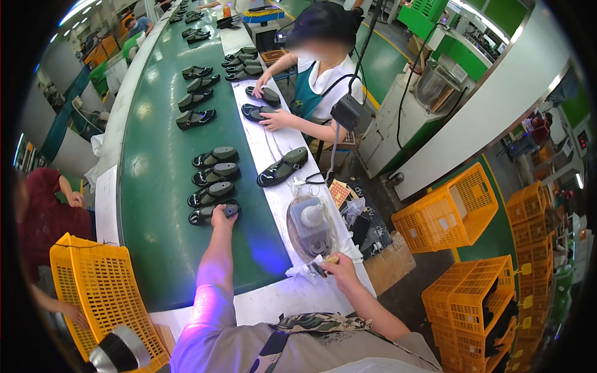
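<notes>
The two hands at a shoe line, seen from above. The left hand reaches forward over the green conveyor belt; its fingers grasp the heel end of the nearest shoe, a glossy black one with a grey-green filler inside. This shoe lies on the belt at the near end of a row of four, its toe directed left; the other three shoes lie just beyond it. The right hand, above the white worktop, has its fingers clenched on a small tool with a yellowish handle and a darker end. Beside the tool lies a crumpled white cloth. Immediately beyond is an oval tray containing a white bottle. Farther along the worktop rests a single strapped shoe. Past it, a co-worker in a green apron has both hands on a pair of shoes. Orange crates stand at left and right of the line.
</notes>
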`<state>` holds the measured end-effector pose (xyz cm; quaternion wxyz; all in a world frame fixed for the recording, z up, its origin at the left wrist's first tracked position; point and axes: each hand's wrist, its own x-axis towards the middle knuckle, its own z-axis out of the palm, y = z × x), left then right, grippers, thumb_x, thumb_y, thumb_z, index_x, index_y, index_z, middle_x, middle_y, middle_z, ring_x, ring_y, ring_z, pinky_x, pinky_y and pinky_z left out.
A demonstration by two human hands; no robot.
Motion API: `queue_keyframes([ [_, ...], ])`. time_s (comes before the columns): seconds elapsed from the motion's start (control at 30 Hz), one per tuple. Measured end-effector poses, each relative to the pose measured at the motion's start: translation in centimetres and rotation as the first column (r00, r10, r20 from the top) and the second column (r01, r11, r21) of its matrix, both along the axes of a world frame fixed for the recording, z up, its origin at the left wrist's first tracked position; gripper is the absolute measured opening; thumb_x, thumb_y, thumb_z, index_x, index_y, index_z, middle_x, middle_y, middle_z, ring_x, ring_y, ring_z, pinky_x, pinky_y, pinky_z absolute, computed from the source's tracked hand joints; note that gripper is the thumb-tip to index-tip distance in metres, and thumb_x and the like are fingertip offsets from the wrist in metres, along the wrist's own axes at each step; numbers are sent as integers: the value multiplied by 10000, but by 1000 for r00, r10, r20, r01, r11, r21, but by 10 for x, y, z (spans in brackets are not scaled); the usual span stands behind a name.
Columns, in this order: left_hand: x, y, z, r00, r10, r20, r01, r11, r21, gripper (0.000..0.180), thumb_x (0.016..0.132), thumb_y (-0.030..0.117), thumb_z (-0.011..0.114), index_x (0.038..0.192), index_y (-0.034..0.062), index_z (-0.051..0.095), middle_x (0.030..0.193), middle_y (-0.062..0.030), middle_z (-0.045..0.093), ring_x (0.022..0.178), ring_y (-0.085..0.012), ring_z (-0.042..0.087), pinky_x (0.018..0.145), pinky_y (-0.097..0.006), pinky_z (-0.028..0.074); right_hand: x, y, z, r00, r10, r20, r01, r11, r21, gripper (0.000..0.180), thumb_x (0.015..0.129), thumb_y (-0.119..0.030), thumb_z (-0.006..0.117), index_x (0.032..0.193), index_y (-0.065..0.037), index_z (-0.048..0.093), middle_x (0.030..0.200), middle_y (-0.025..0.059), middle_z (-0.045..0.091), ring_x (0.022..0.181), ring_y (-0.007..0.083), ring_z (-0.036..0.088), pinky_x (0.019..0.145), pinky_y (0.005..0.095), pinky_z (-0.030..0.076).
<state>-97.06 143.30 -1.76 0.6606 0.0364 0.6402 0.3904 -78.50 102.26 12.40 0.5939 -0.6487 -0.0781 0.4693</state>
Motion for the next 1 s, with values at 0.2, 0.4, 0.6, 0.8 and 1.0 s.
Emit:
queue_keyframes([
  [0.2,-91,-74,-23,826,-335,452,195,924,329,452,794,26,599,1232,3,490,1128,-173,588,1052,-395,597,952,-583,489,8,-3,3,991,133,12,-133,984,116,209,765,-61,767,853,-56,578,764,18,600,658,115,570,596,255,453],
  [0.4,-124,-198,92,787,-521,331,210,730,650,577,773,63,665,1315,29,472,1220,-126,602,1127,-281,600,1030,-427,472,16,-3,9,981,190,32,-193,970,146,196,773,-67,766,816,-62,574,719,10,587,614,106,549,560,253,437],
  [0.6,-148,-294,165,839,-458,293,45,596,802,791,712,254,815,1375,70,425,1301,-99,543,1250,-307,510,1122,-471,372,25,20,26,966,248,78,-259,944,205,181,789,-68,758,844,-52,586,742,11,595,635,112,571,569,265,482],
  [0.8,-112,-344,193,938,-136,-319,347,413,842,602,717,185,793,1236,21,538,1158,-95,611,1138,-236,560,1045,-398,409,19,56,43,917,371,149,-400,864,305,165,784,-33,733,817,-52,572,767,17,589,615,99,548,560,251,470],
  [1.0,-143,-382,202,396,-6,-918,908,154,390,692,726,129,805,1332,42,484,1291,-98,582,1192,-253,552,1071,-370,393,-55,70,64,809,567,151,-575,714,400,194,756,-29,758,804,-32,570,751,14,576,647,87,520,574,241,426],
])
